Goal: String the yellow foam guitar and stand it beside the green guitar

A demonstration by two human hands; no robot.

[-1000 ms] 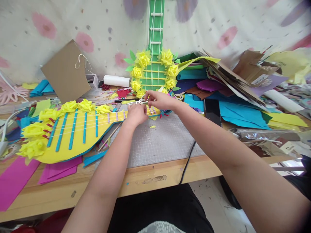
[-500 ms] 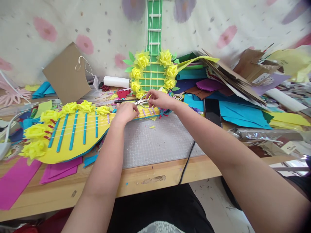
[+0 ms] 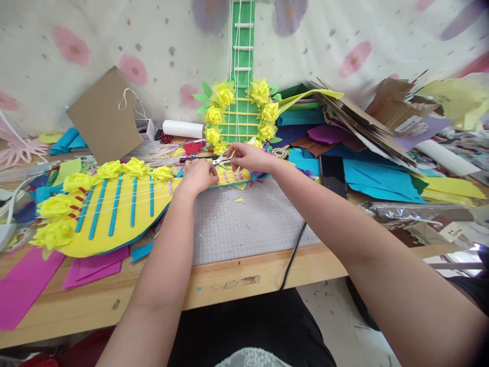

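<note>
A yellow paper guitar (image 3: 126, 209) lies across the table, edged with yellow paper roses, with blue strips on its body and white strings along it. My left hand (image 3: 198, 176) rests over the guitar's neck, fingers curled inward; what they hold, if anything, is hidden. Just to the right, my right hand (image 3: 250, 157) hovers over the far part of the neck, fingertips bent down in a pinch with their contents too small to see. Behind and between the hands lies a pair of scissors (image 3: 220, 160), close to the right fingertips.
A green paper guitar (image 3: 241, 66) with yellow roses leans on the back wall. A grey cutting mat (image 3: 252, 219) lies in front of my hands. To the right are a black phone (image 3: 333, 176), blue sheets (image 3: 382, 178) and stacked cardboard (image 3: 367, 122). Magenta sheets (image 3: 28, 288) lie front left.
My right hand has shifted slightly to the left along the neck. The left hand and the yellow guitar stay almost where they were.
</note>
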